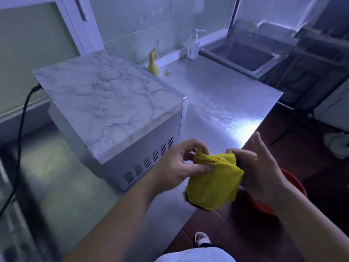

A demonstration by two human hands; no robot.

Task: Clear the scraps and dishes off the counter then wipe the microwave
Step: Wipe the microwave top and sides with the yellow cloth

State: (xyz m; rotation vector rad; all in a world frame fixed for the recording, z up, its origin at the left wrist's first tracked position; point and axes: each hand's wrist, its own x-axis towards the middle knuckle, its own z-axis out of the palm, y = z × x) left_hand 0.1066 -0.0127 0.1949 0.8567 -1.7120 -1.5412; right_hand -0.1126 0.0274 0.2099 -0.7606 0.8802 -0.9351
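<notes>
Your left hand (177, 165) pinches one bunched corner of the crumpled yellow cloth (213, 186) and your right hand (264, 167) curls round the other side, so each grip is closed on it, over the edge of the steel counter (217, 91). Fold it into a flat pad first. The boxy white microwave (105, 99) with its marble-patterned top stands just beside your left hand; wipe the top, then the vented side.
</notes>
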